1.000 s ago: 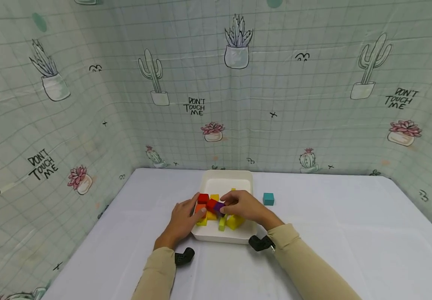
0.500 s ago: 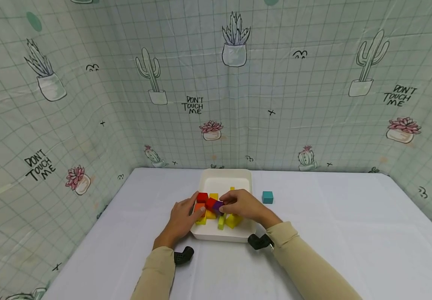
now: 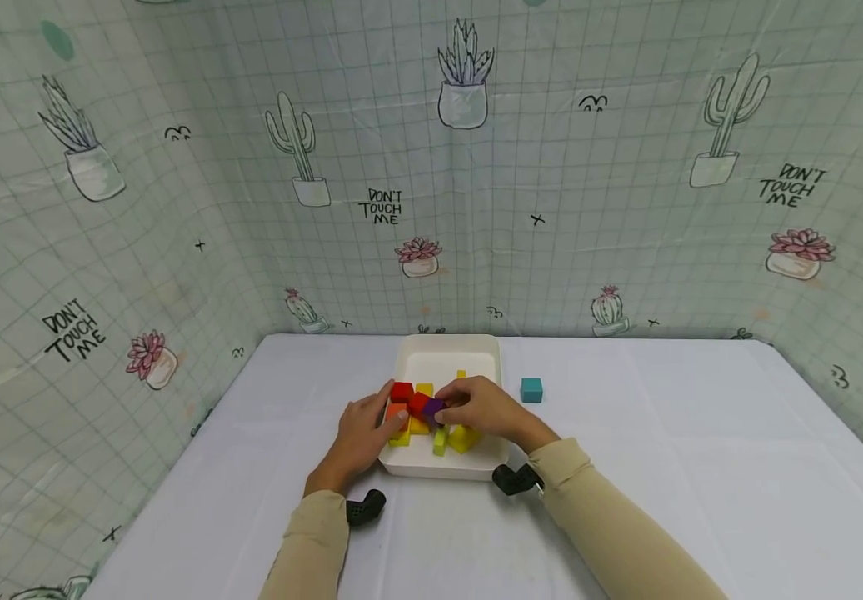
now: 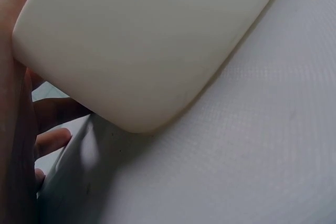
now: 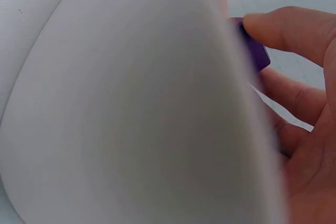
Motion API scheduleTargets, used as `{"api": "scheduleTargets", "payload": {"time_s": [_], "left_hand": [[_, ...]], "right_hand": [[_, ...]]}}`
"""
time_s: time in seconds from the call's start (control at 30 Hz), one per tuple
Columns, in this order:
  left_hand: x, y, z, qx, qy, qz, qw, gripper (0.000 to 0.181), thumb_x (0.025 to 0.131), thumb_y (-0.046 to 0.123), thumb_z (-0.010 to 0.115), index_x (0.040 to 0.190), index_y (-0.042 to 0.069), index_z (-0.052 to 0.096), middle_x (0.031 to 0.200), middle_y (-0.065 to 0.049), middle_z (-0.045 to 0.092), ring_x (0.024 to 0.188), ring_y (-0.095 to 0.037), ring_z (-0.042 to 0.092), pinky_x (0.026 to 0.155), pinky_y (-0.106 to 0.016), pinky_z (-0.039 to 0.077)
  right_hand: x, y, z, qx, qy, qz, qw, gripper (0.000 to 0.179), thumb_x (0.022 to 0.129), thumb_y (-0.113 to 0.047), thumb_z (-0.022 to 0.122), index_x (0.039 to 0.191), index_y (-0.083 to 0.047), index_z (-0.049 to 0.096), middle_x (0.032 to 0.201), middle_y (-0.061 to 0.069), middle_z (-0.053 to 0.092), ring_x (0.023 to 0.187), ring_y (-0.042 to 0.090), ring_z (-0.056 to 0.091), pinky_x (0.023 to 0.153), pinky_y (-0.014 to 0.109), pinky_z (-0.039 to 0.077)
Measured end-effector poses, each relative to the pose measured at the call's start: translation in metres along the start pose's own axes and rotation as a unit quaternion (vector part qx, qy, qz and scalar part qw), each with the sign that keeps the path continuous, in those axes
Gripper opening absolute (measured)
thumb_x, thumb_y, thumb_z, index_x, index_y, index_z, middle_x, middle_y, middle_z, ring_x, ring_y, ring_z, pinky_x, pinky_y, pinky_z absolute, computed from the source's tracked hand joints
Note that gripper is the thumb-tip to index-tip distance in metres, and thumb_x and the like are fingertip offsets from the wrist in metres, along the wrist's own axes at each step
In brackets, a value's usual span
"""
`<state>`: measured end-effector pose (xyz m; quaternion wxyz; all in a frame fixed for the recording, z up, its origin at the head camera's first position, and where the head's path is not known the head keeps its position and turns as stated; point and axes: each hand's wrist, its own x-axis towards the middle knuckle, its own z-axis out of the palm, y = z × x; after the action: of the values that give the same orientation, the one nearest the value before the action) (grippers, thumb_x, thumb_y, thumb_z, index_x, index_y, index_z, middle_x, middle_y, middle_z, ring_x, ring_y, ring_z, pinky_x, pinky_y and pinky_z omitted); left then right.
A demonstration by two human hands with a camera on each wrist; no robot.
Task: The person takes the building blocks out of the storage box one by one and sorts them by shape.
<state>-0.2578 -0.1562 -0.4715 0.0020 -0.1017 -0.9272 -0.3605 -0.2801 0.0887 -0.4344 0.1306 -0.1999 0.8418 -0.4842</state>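
My left hand lies over the left side of the cream tray, its thumb at an orange block and its forefinger beside a red block. In the left wrist view, several fingers show past the outside of the tray. A purple block is pinched between thumb and fingers of my right hand; the right wrist view shows the same purple block partly behind the blurred tray wall. It sits against a second, tilted red block. Beneath my right hand lies a yellow block.
A teal cube stands on the white table right of the tray. Inside the tray are more yellow blocks and a lime block. Black wrist cameras hang at both wrists. Patterned cloth surrounds the table's back and sides.
The whole head view has shifted slightly, with the scene a little higher in it. Both hands keep nearly the same places on the tray, and the purple block stays against the red one.
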Motion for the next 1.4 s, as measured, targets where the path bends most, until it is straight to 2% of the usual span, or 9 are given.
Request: {"api": "scheduleTargets", "payload": {"time_s": [0.17,0.27,0.57,0.8,0.97,1.2,1.4], "left_hand": [[0.002,0.000,0.000,0.004,-0.002,-0.001,1.0000,0.071,0.099,0.050,0.052,0.159,0.018,0.032,0.153,-0.016,0.044,0.143,-0.040,0.031,0.119,-0.062,0.007],[0.002,0.001,0.000,0.006,-0.004,-0.004,1.0000,0.071,0.099,0.049,0.053,0.159,0.018,0.031,0.153,-0.016,0.044,0.143,-0.040,0.031,0.119,-0.061,0.006],[0.000,0.003,-0.001,0.003,-0.005,-0.005,1.0000,0.071,0.100,0.049,0.053,0.159,0.017,0.031,0.153,-0.019,0.042,0.143,-0.043,0.030,0.117,-0.065,0.009],[0.001,0.003,0.000,-0.001,-0.003,-0.012,0.9999,0.072,0.099,0.051,0.053,0.160,0.020,0.030,0.154,-0.019,0.041,0.142,-0.043,0.030,0.112,-0.070,0.019],[-0.001,0.002,0.001,0.002,-0.003,-0.009,1.0000,0.071,0.100,0.050,0.053,0.160,0.019,0.030,0.154,-0.020,0.042,0.141,-0.043,0.031,0.112,-0.069,0.020],[-0.002,0.002,0.000,0.004,0.001,-0.018,0.9998,0.071,0.100,0.051,0.052,0.160,0.020,0.030,0.154,-0.020,0.041,0.141,-0.043,0.030,0.112,-0.070,0.021],[-0.002,0.006,0.000,-0.004,-0.003,-0.023,0.9997,0.071,0.099,0.051,0.053,0.159,0.020,0.031,0.154,-0.019,0.041,0.141,-0.044,0.029,0.111,-0.071,0.023]], "right_hand": [[0.001,-0.001,0.001,-0.006,0.002,0.000,1.0000,0.037,0.089,-0.030,0.077,0.116,-0.007,0.071,0.105,0.002,0.068,0.093,0.020,0.060,0.081,0.030,0.055],[0.001,0.000,0.002,-0.013,0.003,0.001,0.9999,0.037,0.088,-0.032,0.078,0.115,-0.008,0.072,0.105,0.001,0.068,0.093,0.019,0.059,0.081,0.029,0.055],[0.000,-0.002,0.001,-0.014,0.003,0.003,0.9999,0.034,0.090,-0.032,0.076,0.115,-0.010,0.074,0.111,0.001,0.069,0.097,0.020,0.059,0.085,0.031,0.054],[-0.002,-0.001,0.000,-0.011,0.001,-0.002,0.9999,0.032,0.093,-0.030,0.071,0.117,-0.010,0.073,0.112,0.002,0.068,0.098,0.021,0.058,0.083,0.029,0.055],[-0.005,-0.002,-0.001,-0.010,0.010,-0.001,0.9999,0.033,0.094,-0.030,0.069,0.120,-0.010,0.072,0.112,0.002,0.068,0.097,0.021,0.059,0.084,0.030,0.056],[-0.005,-0.002,-0.004,0.032,0.015,0.002,0.9994,0.037,0.094,-0.031,0.068,0.125,-0.010,0.070,0.113,0.004,0.067,0.092,0.023,0.064,0.080,0.031,0.057],[-0.007,0.001,-0.008,0.087,0.044,0.006,0.9952,0.034,0.095,-0.026,0.067,0.125,-0.009,0.069,0.115,0.008,0.067,0.092,0.025,0.068,0.083,0.034,0.059]]}}
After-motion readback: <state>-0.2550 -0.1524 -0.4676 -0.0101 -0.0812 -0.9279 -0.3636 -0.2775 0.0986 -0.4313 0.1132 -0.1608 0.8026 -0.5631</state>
